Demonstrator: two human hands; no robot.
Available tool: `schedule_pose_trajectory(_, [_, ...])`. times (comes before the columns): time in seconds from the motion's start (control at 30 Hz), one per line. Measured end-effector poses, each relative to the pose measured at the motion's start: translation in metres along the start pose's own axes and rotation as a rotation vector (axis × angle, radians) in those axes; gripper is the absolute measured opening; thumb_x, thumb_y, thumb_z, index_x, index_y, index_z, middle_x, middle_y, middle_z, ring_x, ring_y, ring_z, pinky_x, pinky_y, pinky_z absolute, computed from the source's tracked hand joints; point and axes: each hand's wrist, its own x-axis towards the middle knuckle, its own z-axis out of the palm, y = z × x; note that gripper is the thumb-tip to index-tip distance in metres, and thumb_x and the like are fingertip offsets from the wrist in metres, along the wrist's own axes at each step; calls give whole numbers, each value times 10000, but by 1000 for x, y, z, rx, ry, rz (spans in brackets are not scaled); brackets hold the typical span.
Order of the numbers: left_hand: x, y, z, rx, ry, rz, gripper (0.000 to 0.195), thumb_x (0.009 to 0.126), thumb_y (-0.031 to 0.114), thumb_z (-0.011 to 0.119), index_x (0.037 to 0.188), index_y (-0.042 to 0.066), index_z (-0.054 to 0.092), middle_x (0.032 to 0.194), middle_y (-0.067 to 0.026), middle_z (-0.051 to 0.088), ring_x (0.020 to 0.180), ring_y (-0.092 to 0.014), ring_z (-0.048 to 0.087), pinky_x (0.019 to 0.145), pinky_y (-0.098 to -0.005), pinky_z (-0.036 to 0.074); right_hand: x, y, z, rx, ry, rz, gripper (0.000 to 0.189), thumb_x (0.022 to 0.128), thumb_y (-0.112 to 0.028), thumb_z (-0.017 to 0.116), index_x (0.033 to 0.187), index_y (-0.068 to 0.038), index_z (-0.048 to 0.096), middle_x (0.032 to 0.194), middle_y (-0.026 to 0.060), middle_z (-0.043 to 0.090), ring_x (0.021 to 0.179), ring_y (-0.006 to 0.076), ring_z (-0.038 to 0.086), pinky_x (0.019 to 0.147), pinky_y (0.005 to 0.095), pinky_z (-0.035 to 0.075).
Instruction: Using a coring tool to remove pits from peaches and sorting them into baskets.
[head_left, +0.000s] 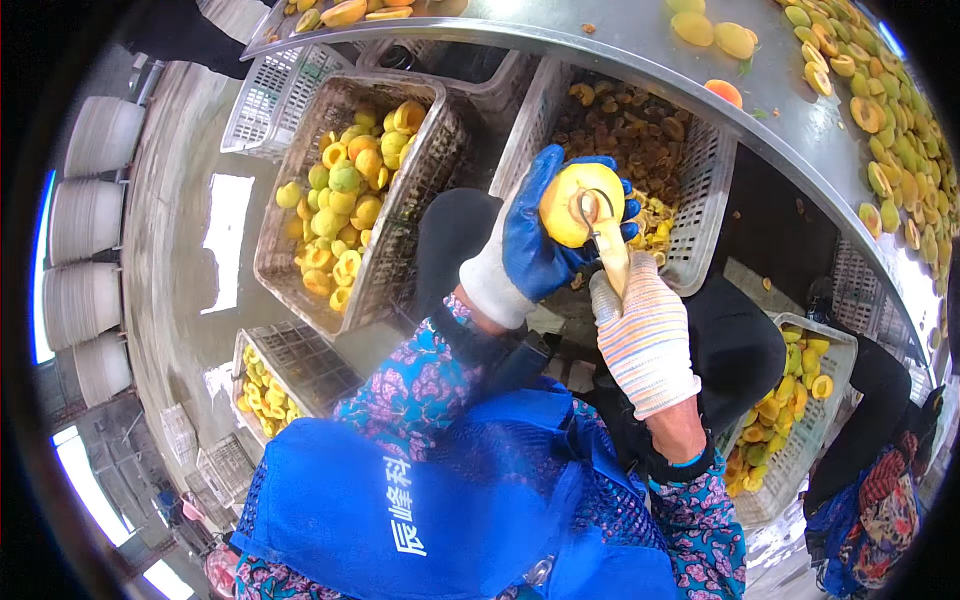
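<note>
My left hand (536, 232), in a blue-coated work glove, cups a yellow peach half (568, 196) with its cut face up. The brown pit or pit hollow shows at its centre. My right hand (646, 337), in a striped knit glove, grips the pale handle of a pitting tool (613, 255). Its curved metal loop rests at the middle of the cut face. Below both hands stands a plastic crate (701, 217) that holds brown pits and yellow scraps.
On the left a dirty crate (390, 240) holds peach halves (341, 187). A smaller crate (296, 367) sits nearer me, another crate (817, 442) at right. Ahead curves a metal table (630, 56) with heaped fruit (896, 135). A person (870, 517) is at far right.
</note>
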Motion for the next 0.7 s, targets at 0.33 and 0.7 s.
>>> schedule_pose_trajectory(0.33, [-8,-3,0,126,-65,23,489,943,404,451,1259,32,470,1081,-150,594,1010,-262,578,926,-426,464,-2,-1,12,-231,-182,107,313,802,-157,629,996,51,497,713,203,600,663,363,612,574,400,484])
schedule_pose_trajectory(0.7, [-2,-13,-25,682,190,208,275,847,105,592,1090,-23,593,926,-99,638,823,-177,620,752,-311,518,-10,27,33,-194,-339,20,191,777,-78,537,922,41,502,680,240,602,657,403,610,597,462,490])
